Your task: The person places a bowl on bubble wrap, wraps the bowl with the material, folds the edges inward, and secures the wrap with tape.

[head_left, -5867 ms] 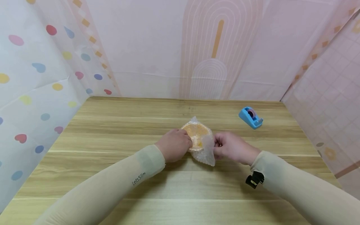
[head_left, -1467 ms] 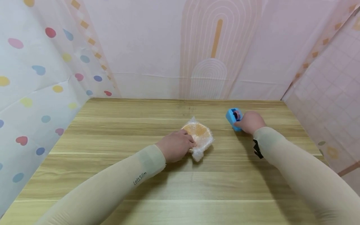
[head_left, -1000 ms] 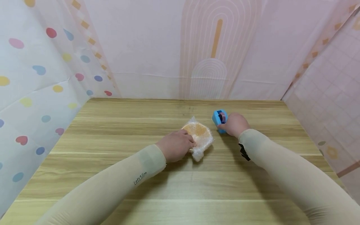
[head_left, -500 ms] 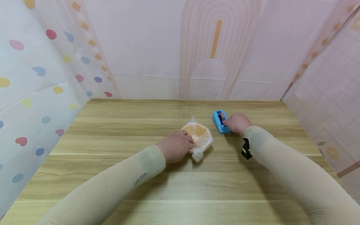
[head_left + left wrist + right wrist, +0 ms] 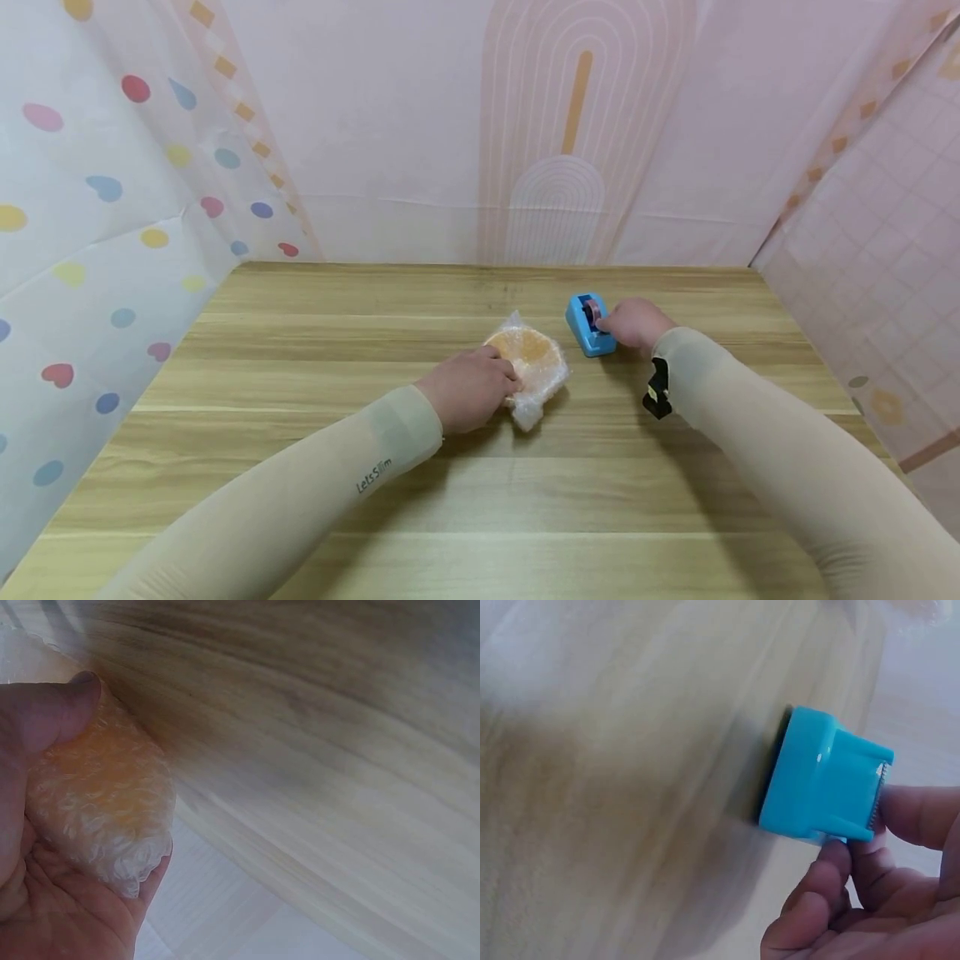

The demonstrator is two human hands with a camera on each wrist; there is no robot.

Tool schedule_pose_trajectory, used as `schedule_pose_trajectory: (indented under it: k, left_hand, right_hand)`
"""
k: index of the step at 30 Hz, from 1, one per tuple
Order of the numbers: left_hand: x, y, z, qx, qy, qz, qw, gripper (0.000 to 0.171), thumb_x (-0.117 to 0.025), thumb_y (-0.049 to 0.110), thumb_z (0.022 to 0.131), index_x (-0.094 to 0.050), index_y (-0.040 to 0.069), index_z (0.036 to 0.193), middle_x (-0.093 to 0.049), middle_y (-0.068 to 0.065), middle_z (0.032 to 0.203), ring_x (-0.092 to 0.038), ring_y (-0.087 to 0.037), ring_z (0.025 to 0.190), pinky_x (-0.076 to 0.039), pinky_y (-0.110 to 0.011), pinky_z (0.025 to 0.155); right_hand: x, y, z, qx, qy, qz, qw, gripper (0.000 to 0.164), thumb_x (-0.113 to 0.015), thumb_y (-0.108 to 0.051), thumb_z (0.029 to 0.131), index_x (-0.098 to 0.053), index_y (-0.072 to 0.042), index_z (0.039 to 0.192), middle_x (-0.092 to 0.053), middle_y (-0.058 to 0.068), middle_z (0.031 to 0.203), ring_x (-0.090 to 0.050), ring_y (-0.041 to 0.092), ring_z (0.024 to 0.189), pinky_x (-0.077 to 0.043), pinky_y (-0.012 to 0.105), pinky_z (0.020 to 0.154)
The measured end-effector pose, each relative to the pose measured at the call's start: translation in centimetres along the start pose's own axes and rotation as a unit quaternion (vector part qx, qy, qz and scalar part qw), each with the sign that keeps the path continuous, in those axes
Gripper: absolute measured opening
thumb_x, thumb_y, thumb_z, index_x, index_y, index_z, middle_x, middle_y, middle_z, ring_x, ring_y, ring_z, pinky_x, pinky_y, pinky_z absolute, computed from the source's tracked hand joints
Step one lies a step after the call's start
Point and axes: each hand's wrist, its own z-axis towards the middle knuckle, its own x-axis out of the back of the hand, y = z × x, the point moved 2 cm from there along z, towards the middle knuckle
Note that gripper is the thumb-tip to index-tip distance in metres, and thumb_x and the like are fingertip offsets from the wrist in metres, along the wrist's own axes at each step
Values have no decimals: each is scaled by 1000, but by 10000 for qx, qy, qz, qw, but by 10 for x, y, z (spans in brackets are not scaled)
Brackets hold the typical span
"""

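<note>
A round, flat orange object in clear bubble wrap (image 5: 542, 360) rests near the middle of the table. My left hand (image 5: 468, 390) holds its near left side; the left wrist view shows the thumb pressing on top of the wrapped object (image 5: 105, 791) and the palm (image 5: 67, 911) beside it. To its right stands a blue tape dispenser (image 5: 592, 343) with a pinkish tape roll (image 5: 595, 310). My right hand (image 5: 639, 323) grips the dispenser's cutter end. In the right wrist view, the thumb touches the dispenser's toothed edge (image 5: 877, 796), other fingers (image 5: 821, 881) curl beside it. Whether tape is pinched cannot be seen.
The wood-grain table (image 5: 450, 508) spreads around both hands. Printed cloth sheets stand along its back (image 5: 390, 150), left (image 5: 97, 275) and right (image 5: 877, 250) sides. A black strap (image 5: 657, 392) sits at my right wrist.
My right hand let go of the bubble wrap, whose loose flap now lies folded, then slid the tape dispenser leftward toward it. Lately its thumb shifted onto the dispenser's inner part. My left hand stayed put.
</note>
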Motion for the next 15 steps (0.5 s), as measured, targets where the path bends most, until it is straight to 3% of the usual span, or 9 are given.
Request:
schedule_pose_trajectory:
  k: [3, 7, 11, 15]
  left_hand:
    - [1, 0, 0, 12, 13, -38, 10000, 33, -53, 19, 92, -60, 22, 124, -60, 10, 123, -51, -16, 112, -43, -30, 99]
    - [1, 1, 0, -12, 31, -52, 10000, 33, -53, 19, 92, -60, 22, 124, -61, 10, 123, -51, -16, 111, -43, -31, 98]
    - [2, 1, 0, -16, 24, -58, 10000, 33, -53, 18, 92, -61, 22, 123, -61, 10, 122, -51, -16, 111, -44, -31, 98]
    - [2, 1, -1, 17, -6, -86, 10000, 33, -53, 19, 92, -60, 23, 124, -60, 11, 123, -51, -16, 112, -43, -31, 98]
  right_hand:
    - [3, 0, 1, -133, -138, 16, 9998, 31, -48, -31, 93, -47, -8, 71, -40, 0, 62, -41, 14, 54, -37, 26, 49]
    - [3, 1, 3, -405, -499, 870, 9941, 23, -50, -23, 93, -51, -3, 82, -44, 1, 61, -44, 12, 50, -43, 24, 48]
    - [2, 1, 2, -551, -748, 1556, 9834, 28, -49, -18, 94, -49, 5, 110, -52, 10, 85, -54, 15, 65, -54, 27, 65]
    - [2, 1, 0, -595, -769, 1703, 9806, 35, -47, -22, 96, -46, 5, 118, -49, 14, 98, -57, 21, 79, -54, 33, 77]
